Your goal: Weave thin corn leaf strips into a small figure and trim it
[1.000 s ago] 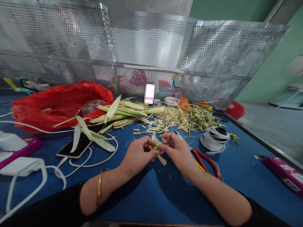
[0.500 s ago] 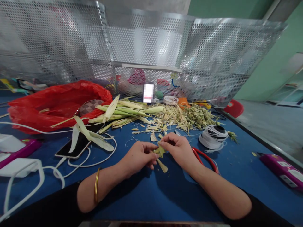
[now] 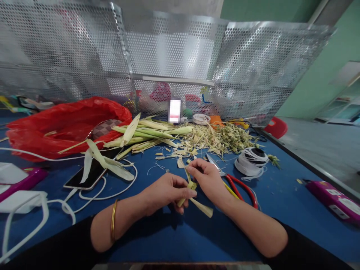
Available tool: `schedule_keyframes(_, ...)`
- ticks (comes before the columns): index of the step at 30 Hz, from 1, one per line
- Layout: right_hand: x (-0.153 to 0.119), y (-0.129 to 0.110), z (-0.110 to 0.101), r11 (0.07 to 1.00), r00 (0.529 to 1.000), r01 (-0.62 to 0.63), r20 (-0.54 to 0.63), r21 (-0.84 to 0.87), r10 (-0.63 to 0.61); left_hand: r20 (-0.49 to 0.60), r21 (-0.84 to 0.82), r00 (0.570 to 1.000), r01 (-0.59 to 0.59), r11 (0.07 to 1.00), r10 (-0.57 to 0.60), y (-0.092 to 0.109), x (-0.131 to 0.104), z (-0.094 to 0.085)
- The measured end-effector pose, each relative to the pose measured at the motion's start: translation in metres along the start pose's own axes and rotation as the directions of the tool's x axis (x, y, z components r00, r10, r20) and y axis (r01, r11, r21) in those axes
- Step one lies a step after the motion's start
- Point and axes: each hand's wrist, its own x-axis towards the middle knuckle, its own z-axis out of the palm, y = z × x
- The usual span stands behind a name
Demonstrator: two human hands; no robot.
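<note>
Between my hands is a small knotted strip of pale green husk [image 3: 192,185], one loose end hanging toward the lower right. My left hand [image 3: 171,191] pinches its folded middle between thumb and fingers. My right hand [image 3: 206,176] grips the strip's upper end between thumb and forefinger. Just right of the right hand lie red-handled scissors [image 3: 233,183], blades pointing away, with a thin yellow thing [image 3: 230,190] beside them partly hidden by the wrist. Beyond my hands rest long green-white husk leaves [image 3: 152,131] and a heap of small husk pieces [image 3: 213,137].
A spool of white string [image 3: 251,162] stands at right, a purple glue-gun-like tool [image 3: 332,197] farther right. At left are a red plastic bag [image 3: 67,116], a phone [image 3: 92,172] under a leaf, and white cables [image 3: 135,180]. A perforated metal screen [image 3: 174,48] rises behind.
My right hand has drawn the strip's upper end upward while the left thumb moved over the knot. The loose end now swings farther right. More of the scissors shows.
</note>
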Motion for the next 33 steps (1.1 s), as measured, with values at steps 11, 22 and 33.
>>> schedule_keyframes(11,-0.003,-0.005,0.0,0.994,0.996,0.08,0.019,0.072,-0.081,-0.03,-0.057,0.999,-0.027,0.998,0.026,0.003,-0.004,0.008)
schedule_keyframes(22,-0.003,-0.009,-0.006,0.974,0.993,-0.092,0.087,0.209,0.075,-0.202,-0.06,0.974,-0.119,0.991,0.104,-0.002,0.003,-0.001)
schedule_keyframes(33,-0.007,-0.013,-0.02,0.604,0.708,0.585,-0.024,-0.541,-0.706,-0.361,-0.216,0.929,-0.165,0.962,0.078,0.002,0.002,-0.007)
